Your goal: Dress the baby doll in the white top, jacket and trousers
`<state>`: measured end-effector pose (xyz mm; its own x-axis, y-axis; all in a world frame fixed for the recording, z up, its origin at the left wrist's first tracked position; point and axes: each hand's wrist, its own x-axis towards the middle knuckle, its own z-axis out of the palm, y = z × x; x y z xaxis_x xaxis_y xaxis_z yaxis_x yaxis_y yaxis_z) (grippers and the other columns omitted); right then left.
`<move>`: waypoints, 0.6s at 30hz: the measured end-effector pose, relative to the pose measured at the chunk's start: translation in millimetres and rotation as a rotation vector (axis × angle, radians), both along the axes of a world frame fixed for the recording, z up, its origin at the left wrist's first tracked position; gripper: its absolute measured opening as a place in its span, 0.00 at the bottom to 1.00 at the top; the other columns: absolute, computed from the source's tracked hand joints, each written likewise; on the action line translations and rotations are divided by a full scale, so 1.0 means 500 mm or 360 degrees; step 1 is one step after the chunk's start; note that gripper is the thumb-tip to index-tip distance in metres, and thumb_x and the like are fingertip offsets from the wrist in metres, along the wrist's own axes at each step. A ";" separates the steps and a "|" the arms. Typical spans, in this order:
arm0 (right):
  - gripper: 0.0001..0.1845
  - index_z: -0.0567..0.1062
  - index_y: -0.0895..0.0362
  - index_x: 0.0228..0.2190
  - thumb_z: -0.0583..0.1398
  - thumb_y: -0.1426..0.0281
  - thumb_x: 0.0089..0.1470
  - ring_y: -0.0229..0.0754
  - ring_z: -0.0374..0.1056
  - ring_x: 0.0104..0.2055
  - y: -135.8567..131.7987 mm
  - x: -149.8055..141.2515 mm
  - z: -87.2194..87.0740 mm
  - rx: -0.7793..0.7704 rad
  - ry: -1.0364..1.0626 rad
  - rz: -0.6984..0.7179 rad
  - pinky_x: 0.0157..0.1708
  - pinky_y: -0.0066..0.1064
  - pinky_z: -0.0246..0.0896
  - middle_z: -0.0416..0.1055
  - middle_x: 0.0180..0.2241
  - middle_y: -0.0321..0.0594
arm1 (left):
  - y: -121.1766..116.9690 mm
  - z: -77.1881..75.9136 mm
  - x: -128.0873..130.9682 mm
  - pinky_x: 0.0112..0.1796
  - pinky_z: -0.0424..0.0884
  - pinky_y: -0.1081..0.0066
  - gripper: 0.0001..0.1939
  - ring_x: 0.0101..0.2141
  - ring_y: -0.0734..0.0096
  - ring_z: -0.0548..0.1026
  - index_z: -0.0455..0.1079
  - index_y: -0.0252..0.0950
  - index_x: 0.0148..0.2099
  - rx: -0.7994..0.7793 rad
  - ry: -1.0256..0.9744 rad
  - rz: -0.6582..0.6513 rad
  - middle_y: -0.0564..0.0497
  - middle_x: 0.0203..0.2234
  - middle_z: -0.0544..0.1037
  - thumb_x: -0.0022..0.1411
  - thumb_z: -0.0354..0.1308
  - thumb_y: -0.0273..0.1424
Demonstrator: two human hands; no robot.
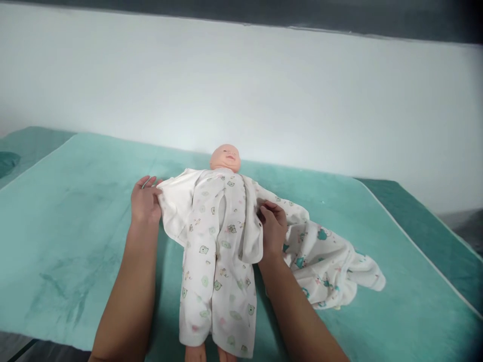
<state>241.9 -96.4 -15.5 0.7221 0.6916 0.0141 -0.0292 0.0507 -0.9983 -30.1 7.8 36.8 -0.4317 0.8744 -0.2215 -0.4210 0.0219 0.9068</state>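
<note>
A baby doll (225, 158) lies on its back with its head toward the wall, its feet showing below the trouser legs. White printed baby trousers (217, 286) cover its legs and run up its front. Around its upper body is a white baby shirt (177, 201), with the left panel spread outward, plain side up. My left hand (146, 201) pinches the outer edge of that panel between thumb and fingers. On the other side my right hand (273, 223) has its fingers curled closed at the shirt's right panel, beside the printed sleeve; the fingertips are partly hidden.
A crumpled white garment with teal prints (328, 271) lies to the right, beside my right forearm. Beneath everything is a light green cloth (75, 226) over a darker green one (418, 216). A pale wall (241, 90) rises behind the far edge.
</note>
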 end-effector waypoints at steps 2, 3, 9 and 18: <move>0.14 0.68 0.51 0.40 0.60 0.60 0.51 0.43 0.69 0.42 -0.005 0.008 -0.010 0.0057 -0.0064 -0.0008 0.42 0.36 0.66 0.71 0.41 0.39 | -0.005 -0.004 0.009 0.53 0.73 0.62 0.23 0.52 0.64 0.75 0.63 0.40 0.43 0.0103 0.0240 0.0154 0.46 0.51 0.71 0.43 0.54 0.17; 0.14 0.69 0.52 0.40 0.60 0.61 0.51 0.43 0.69 0.43 -0.007 0.009 -0.012 0.0077 -0.0084 -0.0011 0.43 0.37 0.66 0.71 0.41 0.39 | -0.010 -0.005 0.017 0.55 0.72 0.61 0.22 0.54 0.64 0.74 0.64 0.40 0.44 0.0185 0.0403 0.0240 0.47 0.50 0.72 0.46 0.54 0.18; 0.11 0.72 0.52 0.38 0.62 0.63 0.51 0.44 0.68 0.48 -0.042 0.029 -0.005 0.0075 -0.0287 0.0081 0.54 0.40 0.62 0.72 0.43 0.39 | -0.027 -0.019 0.073 0.62 0.64 0.58 0.16 0.58 0.63 0.70 0.72 0.43 0.51 0.0773 0.1343 -0.0349 0.49 0.54 0.75 0.62 0.54 0.26; 0.05 0.75 0.52 0.31 0.61 0.65 0.52 0.46 0.69 0.43 -0.086 0.104 -0.010 -0.0061 -0.0626 0.0279 0.50 0.43 0.61 0.74 0.38 0.39 | -0.004 -0.053 0.089 0.66 0.47 0.40 0.19 0.64 0.50 0.62 0.73 0.47 0.60 0.0655 0.2366 -0.0625 0.45 0.59 0.73 0.70 0.52 0.34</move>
<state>293.8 -139.4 -20.5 0.5386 0.8087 0.2366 0.3490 0.0414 -0.9362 14.1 5.6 10.2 0.2182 0.8698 0.4425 0.7787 -0.4285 0.4583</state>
